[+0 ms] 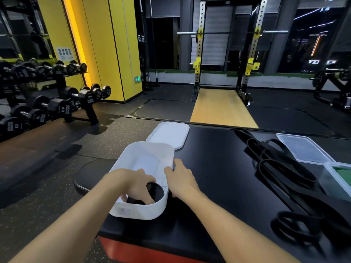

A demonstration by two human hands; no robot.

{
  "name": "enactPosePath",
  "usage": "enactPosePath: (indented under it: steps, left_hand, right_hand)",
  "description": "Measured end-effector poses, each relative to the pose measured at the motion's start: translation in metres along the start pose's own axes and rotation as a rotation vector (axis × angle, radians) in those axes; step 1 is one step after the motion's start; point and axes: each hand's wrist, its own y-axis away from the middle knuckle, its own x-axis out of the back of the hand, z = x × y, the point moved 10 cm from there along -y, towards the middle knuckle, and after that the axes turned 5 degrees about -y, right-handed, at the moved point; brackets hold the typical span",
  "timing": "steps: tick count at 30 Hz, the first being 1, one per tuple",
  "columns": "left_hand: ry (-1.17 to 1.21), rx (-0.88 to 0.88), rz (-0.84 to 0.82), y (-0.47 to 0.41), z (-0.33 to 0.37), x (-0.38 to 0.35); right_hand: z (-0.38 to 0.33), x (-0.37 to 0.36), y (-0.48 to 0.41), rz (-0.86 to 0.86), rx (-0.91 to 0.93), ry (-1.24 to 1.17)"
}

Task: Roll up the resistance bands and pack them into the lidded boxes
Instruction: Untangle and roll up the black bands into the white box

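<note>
- Rolled band sits in the near end of the white box. Your left hand is curled over it, fingers gripping the coil. Release it too quickly and it will likely spring open.
- That box stands at the left edge of the bench, so a hard downward push could tip it off.
- Your right hand pinches the box's right wall, thumb inside and fingers outside. Slacken that hold and the box may slide.
- White lid lies at the far left corner, where a nudge from the box could knock it off.
- Loose bands sprawl tangled toward the right edge, beside the clear box. Pulling one may drag the rest.
</note>
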Motion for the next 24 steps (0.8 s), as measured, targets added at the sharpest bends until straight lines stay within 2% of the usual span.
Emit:
enactPosePath:
  steps: [6, 10, 14, 20, 22, 24]
  left_hand:
    - [-0.065, 0.044, -0.001, 0.004, 0.006, -0.001]
    - [-0.054, 0.037, -0.023, 0.007, 0.011, 0.000]
    - [-0.170, 0.071, -0.012, 0.003, 0.008, 0.004]
    - [-0.227, 0.069, -0.028, -0.002, 0.012, 0.012]
    - [-0.189, 0.088, 0.023, -0.001, 0.014, 0.025]
    - [-0.150, 0.116, 0.143, 0.001, 0.022, 0.045]
  right_hand:
    - [0.008, -0.005, 0.002, -0.151, 0.031, -0.193]
    - [0.015, 0.000, 0.013, -0.206, 0.051, -0.152]
    - [0.032, 0.031, 0.016, -0.108, 0.070, -0.026]
    - [0.046, 0.127, 0.027, 0.152, 0.194, -0.005]
    - [0.057, 0.151, 0.032, 0.201, 0.179, 0.008]
    - [0.068, 0.171, 0.037, 0.250, 0.169, 0.012]
